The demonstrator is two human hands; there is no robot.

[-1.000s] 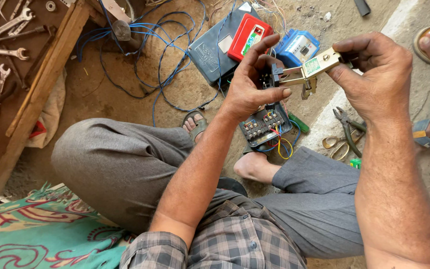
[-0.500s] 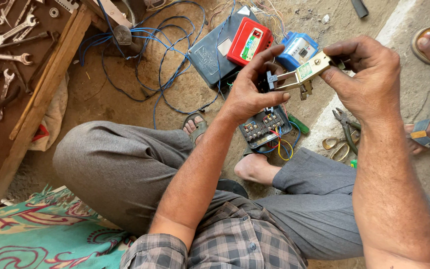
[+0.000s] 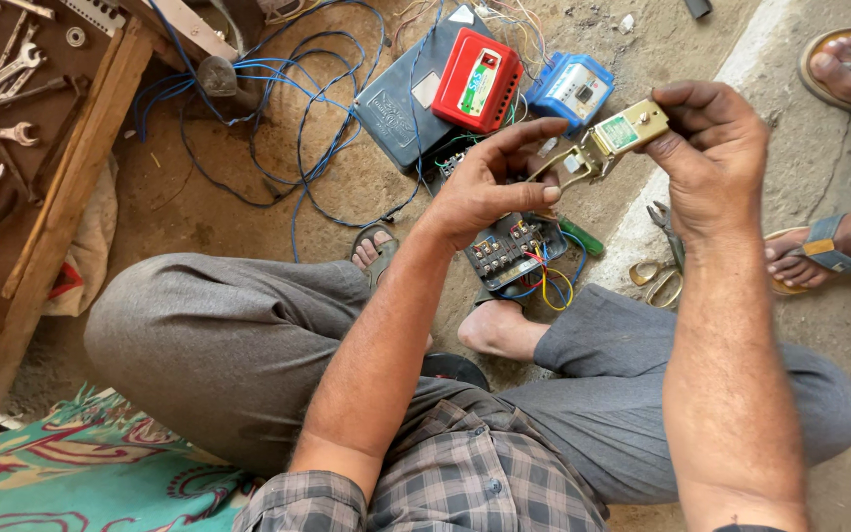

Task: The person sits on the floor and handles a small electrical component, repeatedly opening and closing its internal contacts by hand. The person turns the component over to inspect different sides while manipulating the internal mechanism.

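My right hand (image 3: 706,158) pinches one end of a small brass-coloured electrical part with a green label (image 3: 615,140), held up in front of me. My left hand (image 3: 490,182) touches its other end with thumb and fingers curled around the metal tab. Below the hands, on the dirt floor between my feet, lies a dark terminal block with red, yellow and blue wires (image 3: 519,251).
A red box (image 3: 477,81), a blue box (image 3: 571,89) and a dark flat cover (image 3: 398,99) lie beyond, with blue cable loops (image 3: 278,118). Wooden tray of spanners (image 3: 2,89) at left. Pliers (image 3: 664,222) and scissors (image 3: 654,281) right. Another person's sandalled feet (image 3: 844,59).
Both hands have kept hold of the small part, turning it so the green label faces up; the view has shifted slightly.
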